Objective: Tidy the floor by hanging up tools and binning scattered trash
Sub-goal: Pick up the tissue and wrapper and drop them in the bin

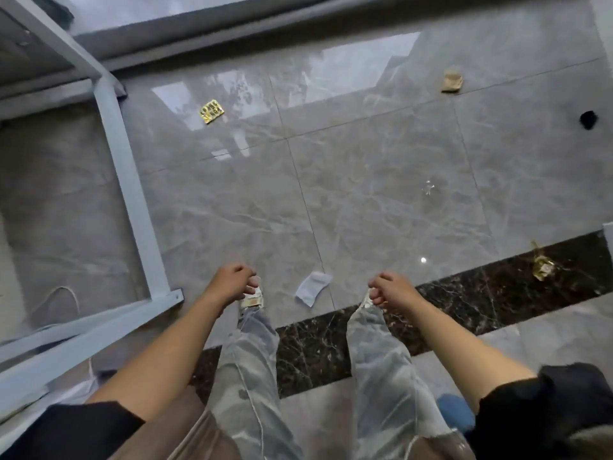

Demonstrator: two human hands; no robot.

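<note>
I stand on a glossy grey tiled floor [365, 200] with scraps lying about. A white crumpled paper [313, 287] lies just ahead, between my feet. A gold foil wrapper [211, 111] sits at the far left, a brown paper scrap [451, 82] at the far right, a small black object [588, 120] near the right edge, and a crumpled gold wrapper [541, 267] on the dark marble strip [497, 293]. My left hand [232, 282] and my right hand [391, 290] hang in front of my legs, fingers loosely curled, holding nothing.
A grey metal frame [129, 180] with angled bars stands at the left, a white cable [63, 290] looping on the floor inside it. A raised sill [232, 31] runs along the far side. A blue object [454, 410] shows near my right leg.
</note>
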